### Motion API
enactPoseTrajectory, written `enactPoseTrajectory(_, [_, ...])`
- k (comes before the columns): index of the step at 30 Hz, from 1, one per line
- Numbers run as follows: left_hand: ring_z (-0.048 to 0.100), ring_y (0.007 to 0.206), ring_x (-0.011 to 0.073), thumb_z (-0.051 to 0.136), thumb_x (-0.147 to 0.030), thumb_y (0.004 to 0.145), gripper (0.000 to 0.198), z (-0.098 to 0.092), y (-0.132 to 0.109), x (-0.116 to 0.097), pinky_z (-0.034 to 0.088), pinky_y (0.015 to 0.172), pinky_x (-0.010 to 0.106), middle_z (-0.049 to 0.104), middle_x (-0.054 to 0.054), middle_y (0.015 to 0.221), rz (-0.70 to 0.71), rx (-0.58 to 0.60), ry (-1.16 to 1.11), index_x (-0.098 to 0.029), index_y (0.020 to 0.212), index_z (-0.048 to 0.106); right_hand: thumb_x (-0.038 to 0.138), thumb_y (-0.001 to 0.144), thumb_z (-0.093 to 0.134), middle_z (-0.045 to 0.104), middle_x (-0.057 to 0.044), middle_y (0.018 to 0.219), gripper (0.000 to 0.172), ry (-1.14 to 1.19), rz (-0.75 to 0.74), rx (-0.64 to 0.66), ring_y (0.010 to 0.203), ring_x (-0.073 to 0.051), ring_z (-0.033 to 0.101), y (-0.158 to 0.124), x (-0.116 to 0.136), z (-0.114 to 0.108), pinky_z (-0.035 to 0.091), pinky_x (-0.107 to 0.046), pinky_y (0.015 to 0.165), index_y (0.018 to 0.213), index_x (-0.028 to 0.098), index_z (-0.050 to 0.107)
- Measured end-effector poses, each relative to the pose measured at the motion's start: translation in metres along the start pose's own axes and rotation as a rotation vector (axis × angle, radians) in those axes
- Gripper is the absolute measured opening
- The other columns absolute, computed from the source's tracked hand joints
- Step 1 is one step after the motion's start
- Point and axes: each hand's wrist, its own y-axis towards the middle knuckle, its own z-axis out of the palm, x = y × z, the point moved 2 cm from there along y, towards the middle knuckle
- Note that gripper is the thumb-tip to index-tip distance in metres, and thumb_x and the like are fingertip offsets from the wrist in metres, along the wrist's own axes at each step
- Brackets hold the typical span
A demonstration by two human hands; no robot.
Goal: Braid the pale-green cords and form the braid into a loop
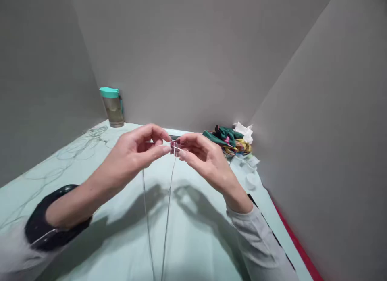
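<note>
Between my two hands, above the middle of the table, is a small dark reddish piece [174, 146] with thin white cord looped around it. My left hand [140, 147] pinches its left end between thumb and fingers. On the other side, the thumb and fingertips of my right hand [203, 154] close on its right end and on the cord by it. Two strands of pale cord [168, 208] hang down from the hands toward the table's near edge. What exactly the small piece is, I cannot make out.
A tumbler with a turquoise lid [112, 107] stands at the back left. Loose tangled cord [90, 140] lies along the left side. A bunched green and yellow cloth [228, 138] and crumpled white tissue [244, 132] sit at the back right. Grey panels enclose the pale green table [199, 248].
</note>
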Motion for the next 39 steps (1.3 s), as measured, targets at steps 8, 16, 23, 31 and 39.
enactPoseTrajectory(8, [0.062, 0.072, 0.0148, 0.068, -0.037, 0.087, 0.019, 0.006, -0.002, 0.002, 0.047, 0.064, 0.026, 0.071, 0.003, 0.086, 0.090, -0.002, 0.149, -0.020, 0.092, 0.074, 0.034, 0.080, 0.084, 0.067, -0.001, 0.105, 0.052, 0.389, 0.159, 0.017, 0.089, -0.015, 0.071, 0.000, -0.013, 0.014, 0.062, -0.034, 0.086, 0.120, 0.025, 0.052])
enactPoseTrajectory(16, [0.054, 0.059, 0.0127, 0.066, -0.035, 0.088, 0.018, 0.004, 0.002, 0.009, 0.040, 0.060, 0.029, 0.071, 0.000, 0.075, 0.267, -0.091, 0.363, -0.019, 0.082, 0.071, 0.048, 0.085, 0.081, 0.069, -0.002, 0.097, 0.048, 0.473, 0.455, 0.126, 0.067, -0.009, 0.064, -0.026, -0.016, 0.034, 0.055, -0.025, 0.068, 0.119, 0.020, 0.061])
enactPoseTrajectory(23, [0.064, 0.072, 0.0179, 0.074, -0.040, 0.082, 0.020, 0.004, 0.006, 0.013, 0.042, 0.065, 0.031, 0.075, 0.003, 0.079, 0.144, 0.017, 0.195, -0.020, 0.080, 0.074, 0.047, 0.096, 0.060, 0.042, 0.006, 0.066, 0.032, -0.176, 0.200, -0.012, 0.053, -0.007, 0.032, -0.032, 0.002, -0.008, 0.025, -0.024, 0.051, 0.087, 0.017, 0.070])
enactPoseTrajectory(31, [0.036, 0.053, 0.0081, 0.083, -0.029, 0.071, 0.013, -0.004, 0.014, 0.040, 0.019, 0.048, 0.027, 0.073, 0.004, 0.073, -0.036, 0.012, -0.205, -0.018, 0.075, 0.075, 0.038, 0.091, 0.061, 0.057, 0.000, 0.067, 0.029, -0.556, 0.189, -0.130, 0.061, -0.011, 0.043, -0.007, -0.004, -0.074, 0.031, -0.028, 0.059, 0.078, 0.015, 0.071])
enactPoseTrajectory(39, [0.045, 0.056, 0.0108, 0.084, -0.032, 0.066, 0.018, 0.014, 0.019, 0.072, 0.024, 0.049, 0.026, 0.073, 0.003, 0.070, -0.128, -0.096, -0.105, -0.018, 0.071, 0.073, 0.015, 0.087, 0.060, 0.069, -0.016, 0.115, 0.017, -0.847, 0.150, -0.171, 0.109, -0.030, 0.058, 0.015, -0.046, -0.066, 0.043, -0.043, 0.098, 0.095, 0.015, 0.075])
